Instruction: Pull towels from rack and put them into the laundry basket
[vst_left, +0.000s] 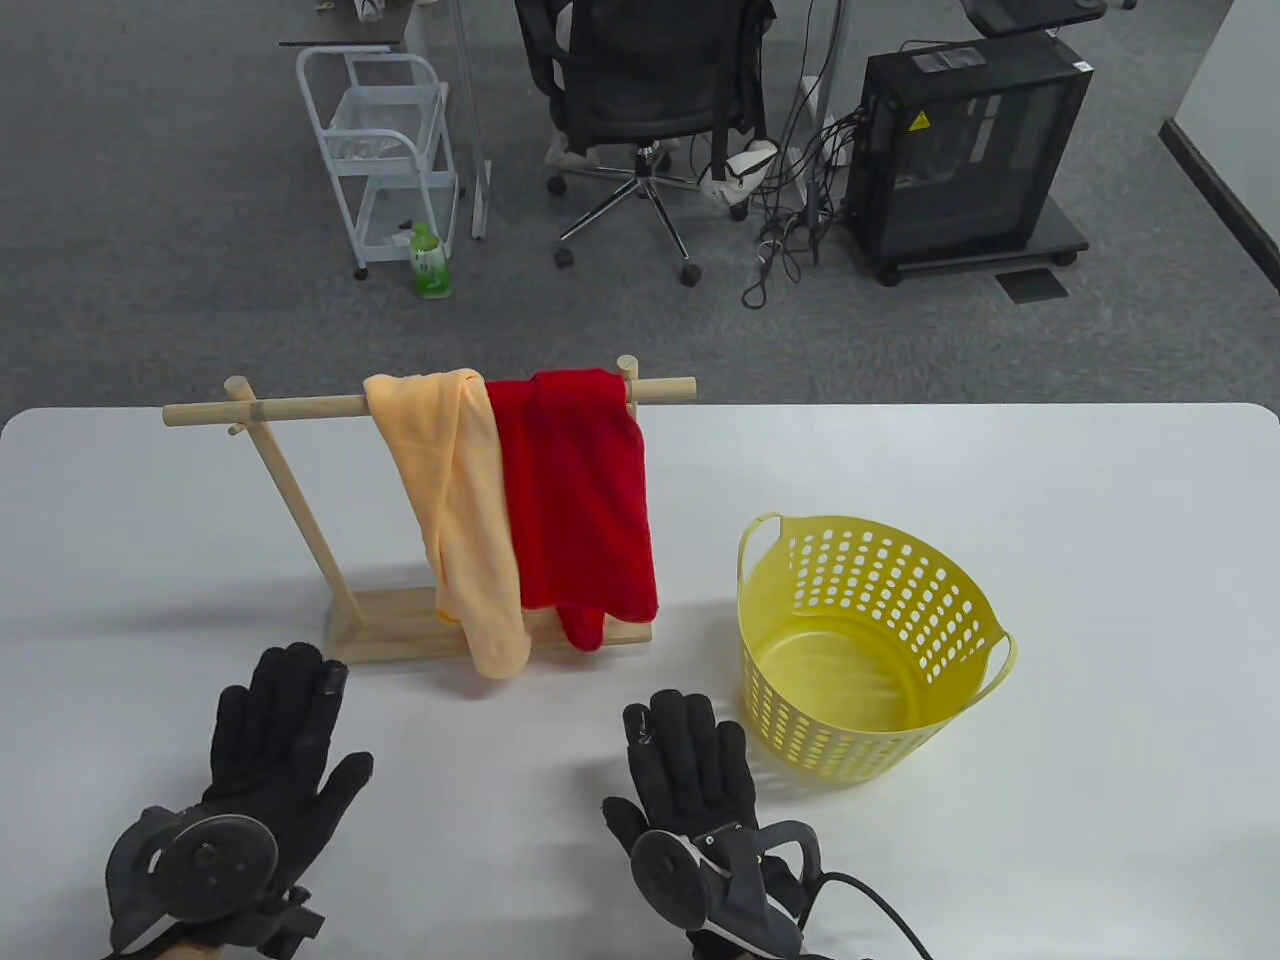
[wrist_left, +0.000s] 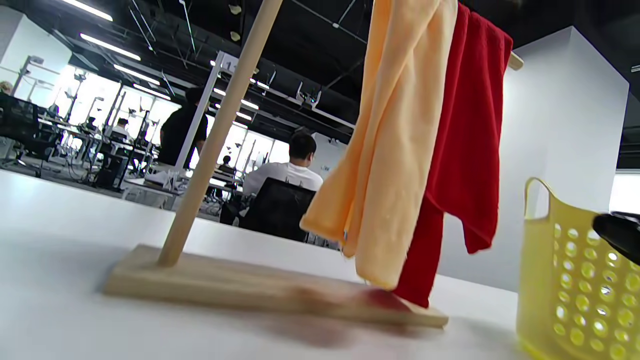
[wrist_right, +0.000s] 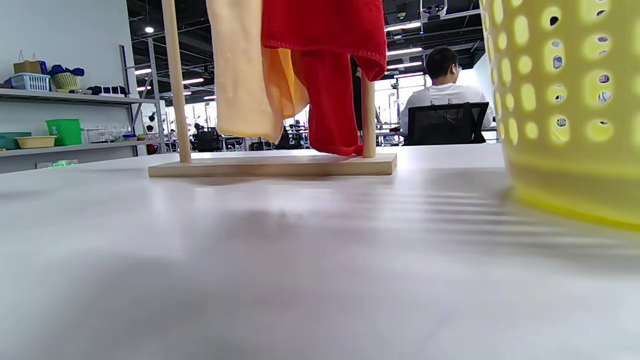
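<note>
Both hands flat on the white table (vst_left: 1100, 600), fingers straight.

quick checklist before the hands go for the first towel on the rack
1. Both hands free: ok. The left hand and right hand lie flat on the white table, holding nothing.
2. Towels reachable: ok. The peach cloth towel and red cloth towel hang side by side over the wooden rack's bar, on the hands' side.
3. Yellow perforated plastic laundry basket ready: ok. It stands upright and empty, right of the rack.
4. Path from rack to basket: ok. Nothing lies between them.
5. Towels snagged on the bar or each other: cannot tell.
6. Rack steady under a pull: cannot tell. Its base rests flat, unheld.
</note>
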